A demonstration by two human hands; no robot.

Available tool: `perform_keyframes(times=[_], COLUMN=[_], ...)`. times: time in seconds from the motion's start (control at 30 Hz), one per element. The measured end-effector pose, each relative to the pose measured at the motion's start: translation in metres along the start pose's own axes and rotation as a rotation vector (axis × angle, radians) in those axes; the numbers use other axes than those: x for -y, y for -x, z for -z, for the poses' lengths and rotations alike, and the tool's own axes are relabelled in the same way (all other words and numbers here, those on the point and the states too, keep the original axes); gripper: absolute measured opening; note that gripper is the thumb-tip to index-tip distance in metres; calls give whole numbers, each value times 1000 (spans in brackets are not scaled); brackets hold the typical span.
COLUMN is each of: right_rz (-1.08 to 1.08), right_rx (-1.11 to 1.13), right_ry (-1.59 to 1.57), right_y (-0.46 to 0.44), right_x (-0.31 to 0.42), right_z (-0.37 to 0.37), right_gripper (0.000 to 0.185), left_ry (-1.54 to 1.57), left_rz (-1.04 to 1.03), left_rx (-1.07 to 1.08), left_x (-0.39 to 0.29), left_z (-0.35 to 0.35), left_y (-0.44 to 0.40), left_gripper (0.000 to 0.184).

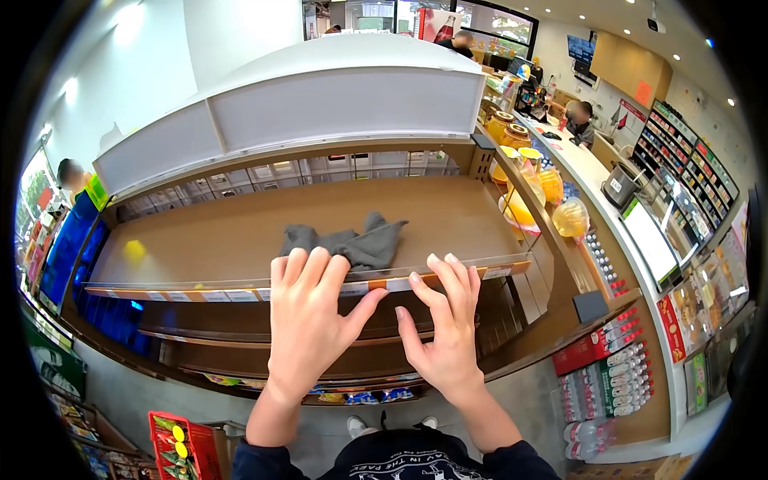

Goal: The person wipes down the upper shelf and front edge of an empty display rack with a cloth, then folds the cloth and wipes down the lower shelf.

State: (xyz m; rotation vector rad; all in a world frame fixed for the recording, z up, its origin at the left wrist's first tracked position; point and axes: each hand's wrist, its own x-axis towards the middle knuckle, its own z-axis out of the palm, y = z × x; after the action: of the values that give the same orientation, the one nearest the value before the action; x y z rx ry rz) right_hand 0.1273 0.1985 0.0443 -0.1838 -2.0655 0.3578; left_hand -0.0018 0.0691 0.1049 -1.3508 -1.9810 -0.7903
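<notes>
A crumpled dark grey cloth (373, 243) lies on the brown top shelf (192, 232), close behind its front edge. My left hand (310, 328) is at that edge, its fingers over the clear front strip (184, 286) and its thumb stretched out to the right. To its right, my right hand (442, 340) has bent, spread fingers with the thumb apart, by the label rail (216, 296). Neither hand visibly holds anything. The cloth sits just beyond the left fingertips; whether they touch it I cannot tell.
Lower shelves (216, 324) run beneath, with snack packets (360, 397) at the bottom. Jars (512, 134) and bottles (616, 380) line the counter side on the right. A red crate (184, 448) stands at lower left. People are farther back and at the far left.
</notes>
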Motion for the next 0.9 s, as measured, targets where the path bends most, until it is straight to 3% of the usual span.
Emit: perform_keyframes(times=[0.2,0.5,0.77,0.9], right_rz=[26,-32,-34,-47], right_rx=[18,135,200,166], right_ry=[-3,-118,222,199], right_y=[-1,-6,-12,-10], right_x=[-3,-4,-21,-19], right_z=[3,36,54,48], right_gripper=[55,65,69,69], left_ry=[37,2,-1,1], left_rz=[-97,-86,-67,-111], left_rx=[-6,61,52,34], left_x=[-14,-21,-25,-31], left_z=[-15,-14,-14,-21], left_y=[-13,-14,-14,-15], left_gripper=[37,31,34,35])
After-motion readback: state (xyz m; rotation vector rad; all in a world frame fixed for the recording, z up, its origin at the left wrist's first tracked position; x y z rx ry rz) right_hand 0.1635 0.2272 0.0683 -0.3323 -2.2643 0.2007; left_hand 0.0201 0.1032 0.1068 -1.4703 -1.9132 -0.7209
